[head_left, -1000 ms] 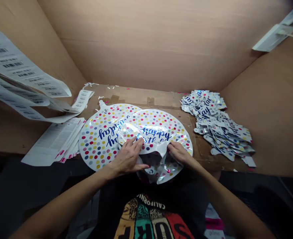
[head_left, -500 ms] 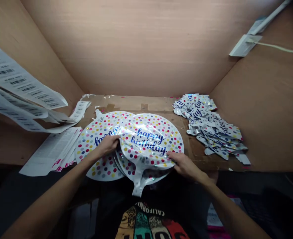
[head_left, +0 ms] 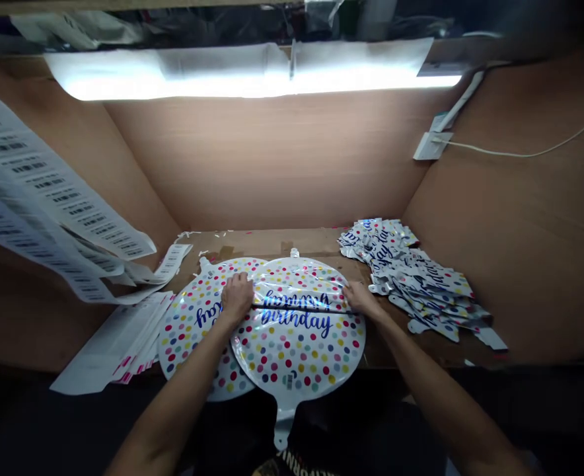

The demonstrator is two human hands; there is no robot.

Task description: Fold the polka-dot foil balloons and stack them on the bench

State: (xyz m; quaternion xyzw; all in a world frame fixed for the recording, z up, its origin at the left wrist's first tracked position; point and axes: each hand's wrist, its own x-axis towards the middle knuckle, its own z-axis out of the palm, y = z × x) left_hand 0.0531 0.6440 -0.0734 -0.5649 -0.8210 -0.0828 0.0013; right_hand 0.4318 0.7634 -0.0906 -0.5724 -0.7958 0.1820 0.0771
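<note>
A flat, uninflated foil balloon (head_left: 296, 357), white with coloured dots and "birthday" in blue script, lies in front of me, its tail pointing toward my body. A dark crease runs across its middle, with upside-down lettering above it. My left hand (head_left: 237, 295) is closed on the balloon's left edge at the crease, its fingertips partly hidden. My right hand (head_left: 360, 297) grips the right edge at the same height. Under and to the left lie more matching balloons (head_left: 187, 337), partly covered by my left forearm.
Folded balloons (head_left: 415, 277) are heaped on the right. At left, strips of barcode labels (head_left: 78, 205) hang over a stack of white paper pieces (head_left: 118, 344) with pink edges. A lamp (head_left: 252, 82) shines above the cardboard-covered tabletop (head_left: 252, 241); wood-coloured panels surround it.
My view has tilted up, bringing the lamp into sight. The top balloon has gone from crumpled and lifted at its near edge to lying flatter with a straight crease between my hands.
</note>
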